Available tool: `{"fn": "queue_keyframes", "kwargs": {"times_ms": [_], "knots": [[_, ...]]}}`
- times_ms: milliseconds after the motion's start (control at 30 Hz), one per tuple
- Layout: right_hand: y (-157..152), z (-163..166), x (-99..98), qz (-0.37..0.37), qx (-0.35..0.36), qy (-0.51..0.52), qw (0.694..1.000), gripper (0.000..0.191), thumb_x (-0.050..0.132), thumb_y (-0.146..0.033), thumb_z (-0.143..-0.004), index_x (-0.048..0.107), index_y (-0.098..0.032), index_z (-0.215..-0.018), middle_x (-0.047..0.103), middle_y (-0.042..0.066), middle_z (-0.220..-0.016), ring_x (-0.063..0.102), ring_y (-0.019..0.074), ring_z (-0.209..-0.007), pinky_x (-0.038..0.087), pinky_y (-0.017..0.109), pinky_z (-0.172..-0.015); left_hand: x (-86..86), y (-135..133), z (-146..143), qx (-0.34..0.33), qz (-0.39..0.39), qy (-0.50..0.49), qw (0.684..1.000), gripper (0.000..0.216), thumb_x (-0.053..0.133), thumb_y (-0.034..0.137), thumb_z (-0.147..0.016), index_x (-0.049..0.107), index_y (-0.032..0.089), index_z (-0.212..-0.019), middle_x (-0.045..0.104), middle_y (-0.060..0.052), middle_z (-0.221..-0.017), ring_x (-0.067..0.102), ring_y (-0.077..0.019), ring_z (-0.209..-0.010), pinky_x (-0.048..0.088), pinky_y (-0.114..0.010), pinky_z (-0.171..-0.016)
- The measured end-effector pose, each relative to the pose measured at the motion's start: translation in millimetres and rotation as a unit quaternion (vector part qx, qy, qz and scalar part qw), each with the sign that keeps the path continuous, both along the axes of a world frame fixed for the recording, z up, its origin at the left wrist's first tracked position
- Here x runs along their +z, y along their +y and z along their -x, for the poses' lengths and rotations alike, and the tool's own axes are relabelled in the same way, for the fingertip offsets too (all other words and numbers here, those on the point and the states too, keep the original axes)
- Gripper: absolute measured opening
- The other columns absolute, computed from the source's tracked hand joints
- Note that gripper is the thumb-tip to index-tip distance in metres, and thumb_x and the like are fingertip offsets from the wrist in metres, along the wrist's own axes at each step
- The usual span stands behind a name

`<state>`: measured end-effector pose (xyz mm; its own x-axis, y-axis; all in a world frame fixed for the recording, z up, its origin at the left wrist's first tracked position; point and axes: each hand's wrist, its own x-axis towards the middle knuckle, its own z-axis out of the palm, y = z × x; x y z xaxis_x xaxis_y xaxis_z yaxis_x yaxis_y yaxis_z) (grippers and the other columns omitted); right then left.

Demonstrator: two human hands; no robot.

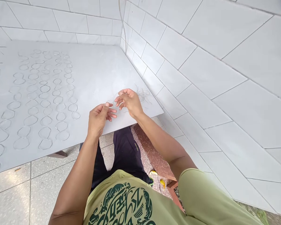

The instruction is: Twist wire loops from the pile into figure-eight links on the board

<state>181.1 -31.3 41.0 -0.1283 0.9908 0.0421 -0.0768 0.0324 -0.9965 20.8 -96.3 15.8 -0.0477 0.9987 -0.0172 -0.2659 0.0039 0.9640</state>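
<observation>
Above the table's near edge, my left hand (100, 116) pinches a thin wire (112, 101) between thumb and forefinger, its other fingers loosely spread. My right hand (129, 101) is close beside it, thumb and forefinger closed on the same wire, which curves between the two hands. Just beyond my right hand lies a tangled bunch of loose wire pieces (144, 95). To the left, rows of wires bent into figure-eight shapes (45, 86) lie flat on the white table (93, 72).
White tiled walls (173, 47) meet at the table's far corner, and one runs along its right side. A thin cable (124, 31) hangs down that corner. Below are a speckled tile floor (49, 175) and a reddish-brown step (152, 150) with yellow bits near it.
</observation>
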Motion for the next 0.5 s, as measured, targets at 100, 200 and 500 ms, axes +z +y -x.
{"fn": "queue_keyframes", "kwargs": {"times_ms": [100, 200, 500], "knots": [[-14.9, 7.8, -11.8, -0.03, 0.023, -0.018, 0.999, 0.021, 0.065, -0.041, -0.102, 0.056, -0.023, -0.107, 0.074, -0.001, -0.08, 0.067, 0.0124, -0.06, 0.051, 0.02, -0.047, -4.2, -3.1, 13.3, 0.041, -0.023, 0.016, 0.999, 0.039, 0.073, 0.053, -0.095, 0.077, 0.015, -0.092, 0.077, -0.008, -0.08, 0.07, -0.0147, -0.059, 0.045, -0.024, -0.053], [-29.6, 8.7, -19.9, -0.058, 0.055, -0.056, 0.995, 0.019, 0.066, -0.039, -0.1, 0.06, -0.022, -0.103, 0.073, -0.001, -0.08, 0.067, 0.0121, -0.062, 0.051, 0.02, -0.048, -8.7, -3.7, 30.1, 0.071, -0.024, 0.051, 0.996, 0.036, 0.075, 0.051, -0.094, 0.077, 0.016, -0.088, 0.074, -0.005, -0.075, 0.064, -0.0112, -0.054, 0.039, -0.023, -0.048], [-80.0, 16.7, -15.4, -0.05, 0.183, -0.244, 0.951, 0.021, 0.059, -0.034, -0.103, 0.057, -0.023, -0.085, 0.066, -0.004, -0.07, 0.056, 0.0122, -0.058, 0.042, 0.025, -0.058, -11.3, -32.0, 49.7, 0.096, 0.025, 0.163, 0.982, 0.039, 0.07, 0.057, -0.096, 0.074, 0.019, -0.092, 0.073, -0.004, -0.077, 0.058, -0.0113, -0.052, 0.045, -0.025, -0.052]]}}
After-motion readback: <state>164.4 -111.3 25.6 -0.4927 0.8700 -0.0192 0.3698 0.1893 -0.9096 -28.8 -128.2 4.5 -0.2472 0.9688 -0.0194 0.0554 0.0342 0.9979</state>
